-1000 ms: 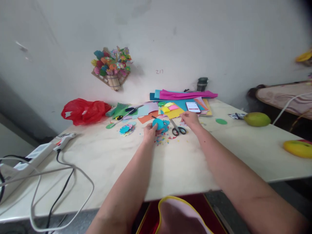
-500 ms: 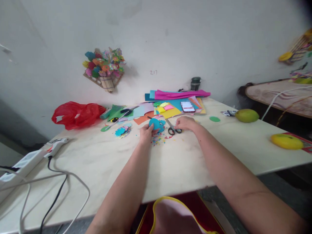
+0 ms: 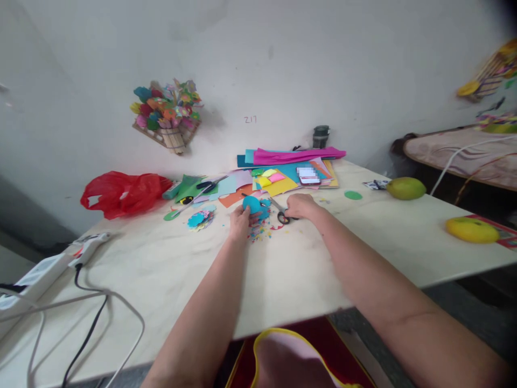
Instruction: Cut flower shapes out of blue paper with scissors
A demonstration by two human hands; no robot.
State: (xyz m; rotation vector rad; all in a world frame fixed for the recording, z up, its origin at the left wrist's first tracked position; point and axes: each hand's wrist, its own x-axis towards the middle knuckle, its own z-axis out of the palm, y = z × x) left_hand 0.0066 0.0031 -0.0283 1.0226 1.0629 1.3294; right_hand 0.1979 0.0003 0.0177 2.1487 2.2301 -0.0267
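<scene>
My left hand (image 3: 240, 220) pinches a round blue paper disc (image 3: 252, 204) above the table. More scalloped blue paper (image 3: 264, 212) lies just behind it, near the fingers. My right hand (image 3: 300, 207) is closed over the handles of a pair of scissors (image 3: 283, 217), hiding part of one loop. The blades point away and to the left, toward the blue paper. Tiny coloured paper scraps (image 3: 259, 234) are strewn below the disc. To the left sits a small pile of scalloped paper shapes (image 3: 198, 219).
Behind my hands are coloured paper sheets (image 3: 283, 186), a phone (image 3: 308, 175) and a dark jar (image 3: 321, 137). A red plastic bag (image 3: 125, 194), second scissors (image 3: 207, 186) and a power strip (image 3: 36, 280) are leftward. Rightward lie a green disc (image 3: 353, 195) and two mangoes (image 3: 406, 188).
My right hand has moved left and inward over the scissors' handles, covering more of the right loop. The left hand keeps the blue disc almost in place. The view has shifted slightly.
</scene>
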